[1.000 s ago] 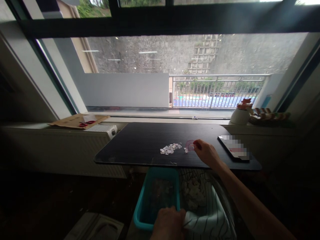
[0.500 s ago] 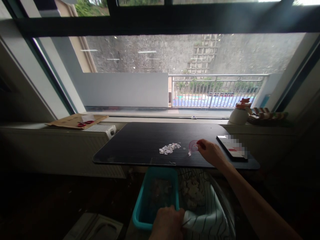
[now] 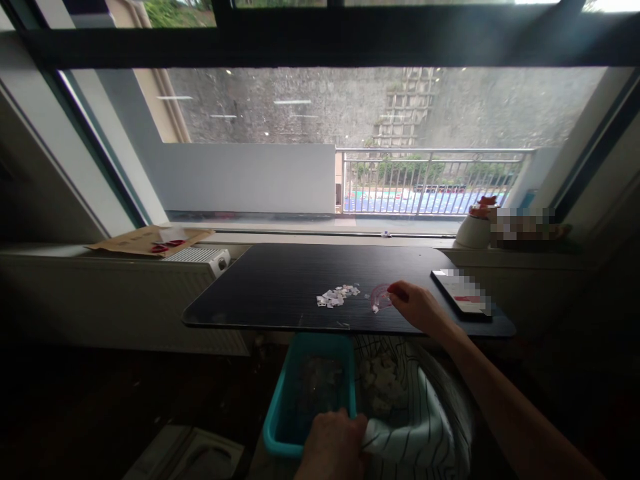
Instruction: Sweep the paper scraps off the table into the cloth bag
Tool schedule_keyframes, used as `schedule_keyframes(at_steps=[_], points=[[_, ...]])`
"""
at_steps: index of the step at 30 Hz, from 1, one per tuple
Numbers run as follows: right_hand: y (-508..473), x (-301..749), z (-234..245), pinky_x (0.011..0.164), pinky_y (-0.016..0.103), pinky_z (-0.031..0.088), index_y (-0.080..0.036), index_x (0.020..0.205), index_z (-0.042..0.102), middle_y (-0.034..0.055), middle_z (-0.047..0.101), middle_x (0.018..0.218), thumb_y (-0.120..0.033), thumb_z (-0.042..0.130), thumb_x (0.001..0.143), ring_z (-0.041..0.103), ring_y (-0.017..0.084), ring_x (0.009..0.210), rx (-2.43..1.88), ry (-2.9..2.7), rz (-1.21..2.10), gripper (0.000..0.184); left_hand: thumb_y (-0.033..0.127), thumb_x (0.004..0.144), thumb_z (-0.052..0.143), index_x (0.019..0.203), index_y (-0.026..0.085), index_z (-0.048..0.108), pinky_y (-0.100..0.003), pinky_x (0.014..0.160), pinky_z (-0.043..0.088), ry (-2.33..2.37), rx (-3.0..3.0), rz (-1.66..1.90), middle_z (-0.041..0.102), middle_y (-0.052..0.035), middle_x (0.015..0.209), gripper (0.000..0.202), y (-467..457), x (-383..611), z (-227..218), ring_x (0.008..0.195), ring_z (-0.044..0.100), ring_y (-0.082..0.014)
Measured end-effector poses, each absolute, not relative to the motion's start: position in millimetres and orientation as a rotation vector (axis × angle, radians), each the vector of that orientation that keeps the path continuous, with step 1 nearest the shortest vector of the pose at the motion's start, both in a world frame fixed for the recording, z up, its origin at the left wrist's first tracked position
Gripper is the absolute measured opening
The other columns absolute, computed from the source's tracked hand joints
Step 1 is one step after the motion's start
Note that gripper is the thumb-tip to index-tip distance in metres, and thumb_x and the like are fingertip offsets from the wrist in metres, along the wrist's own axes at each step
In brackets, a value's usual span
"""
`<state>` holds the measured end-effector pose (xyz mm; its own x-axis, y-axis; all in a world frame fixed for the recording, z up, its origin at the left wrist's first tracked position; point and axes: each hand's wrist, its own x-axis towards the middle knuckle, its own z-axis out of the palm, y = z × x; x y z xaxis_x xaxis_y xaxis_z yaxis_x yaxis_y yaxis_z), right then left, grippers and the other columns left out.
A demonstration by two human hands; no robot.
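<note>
My right hand (image 3: 419,308) rests on the black table (image 3: 280,287) and pinches a small pink see-through protractor (image 3: 381,297) that stands on the tabletop. A few white paper scraps (image 3: 375,309) lie under its edge. A small heap of white paper scraps (image 3: 337,296) lies just to its left. Below the table's front edge, my left hand (image 3: 333,445) is closed on the near rim of a teal plastic bin (image 3: 307,393) and on a white striped cloth (image 3: 423,427). More white scraps lie in the bin and on the cloth.
A flat device (image 3: 461,292) lies at the table's right end. On the sill stand a white pot (image 3: 473,230) at right and a cardboard sheet with red scissors (image 3: 150,241) at left, over a white radiator (image 3: 200,257). A large window fills the back.
My right hand drew the protractor to the right, then brought it back a little leftward with a few scraps. My left hand has stayed on the bin rim.
</note>
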<state>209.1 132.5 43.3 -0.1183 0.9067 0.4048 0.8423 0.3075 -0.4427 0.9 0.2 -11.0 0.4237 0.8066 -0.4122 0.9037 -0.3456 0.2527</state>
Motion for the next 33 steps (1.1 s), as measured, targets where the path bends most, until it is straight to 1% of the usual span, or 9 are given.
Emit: schedule_keyframes(at_steps=[5, 10, 14, 19, 25, 28, 33], points=[[131.7, 218.1, 42.5, 0.062, 0.027, 0.042, -0.020, 0.093, 0.066, 0.0044, 0.070, 0.075, -0.028, 0.048, 0.080, 0.062, 0.018, 0.068, -1.586, -1.945, 0.085, 0.024, 0.028, 0.076, 0.050, 0.106, 0.019, 0.063, -0.043, 0.078, 0.047, 1.448, 2.253, -0.313, 0.065, -0.0147, 0.102, 0.035, -0.8, 1.7, -8.7, 0.092, 0.061, -0.0328], [128.0, 225.1, 43.7, 0.066, 0.028, 0.043, -0.020, 0.093, 0.065, 0.0046, 0.071, 0.079, -0.029, 0.049, 0.080, 0.064, 0.018, 0.073, -1.626, -1.884, 0.073, 0.023, 0.027, 0.076, 0.050, 0.106, 0.019, 0.063, -0.043, 0.078, 0.047, 1.455, 2.244, -0.298, 0.065, -0.0152, 0.102, 0.034, -1.2, 1.9, -8.6, 0.092, 0.061, -0.0332], [122.4, 217.6, 40.0, 0.065, 0.026, 0.043, -0.021, 0.093, 0.065, 0.0032, 0.070, 0.077, -0.033, 0.048, 0.081, 0.063, 0.017, 0.071, -1.570, -1.884, 0.135, 0.024, 0.028, 0.076, 0.050, 0.105, 0.019, 0.064, -0.043, 0.077, 0.047, 1.451, 2.243, -0.319, 0.065, -0.0151, 0.101, 0.033, -0.3, 1.7, -9.0, 0.091, 0.061, -0.0330], [114.6, 221.1, 38.8, 0.062, 0.027, 0.042, -0.021, 0.089, 0.065, 0.0020, 0.068, 0.073, -0.030, 0.048, 0.080, 0.062, 0.017, 0.066, -1.575, -1.964, 0.105, 0.021, 0.030, 0.076, 0.052, 0.105, 0.019, 0.063, -0.043, 0.079, 0.046, 1.483, 2.248, -0.329, 0.065, -0.0139, 0.100, 0.033, -2.6, 3.3, -9.4, 0.092, 0.061, -0.0325], [115.6, 229.6, 41.9, 0.065, 0.027, 0.044, -0.022, 0.091, 0.065, 0.0029, 0.070, 0.078, -0.031, 0.050, 0.079, 0.064, 0.017, 0.070, -1.586, -1.882, 0.107, 0.022, 0.029, 0.077, 0.049, 0.102, 0.019, 0.063, -0.043, 0.078, 0.046, 1.466, 2.252, -0.266, 0.065, -0.0133, 0.097, 0.030, -3.4, 2.0, -9.6, 0.091, 0.061, -0.0322], [121.2, 223.4, 39.0, 0.064, 0.027, 0.044, -0.021, 0.092, 0.065, 0.0032, 0.070, 0.077, -0.031, 0.049, 0.080, 0.063, 0.017, 0.069, -1.557, -1.898, 0.137, 0.022, 0.028, 0.076, 0.050, 0.103, 0.019, 0.063, -0.044, 0.078, 0.047, 1.465, 2.251, -0.266, 0.065, -0.0143, 0.099, 0.032, -2.0, 1.1, -10.2, 0.091, 0.061, -0.0327], [127.2, 218.0, 38.4, 0.063, 0.027, 0.042, -0.020, 0.092, 0.065, 0.0042, 0.069, 0.076, -0.032, 0.048, 0.082, 0.062, 0.018, 0.069, -1.596, -1.918, 0.094, 0.024, 0.028, 0.076, 0.050, 0.107, 0.018, 0.063, -0.045, 0.079, 0.046, 1.472, 2.258, -0.283, 0.064, -0.0159, 0.103, 0.035, -5.4, 2.9, -10.3, 0.093, 0.061, -0.0338]])
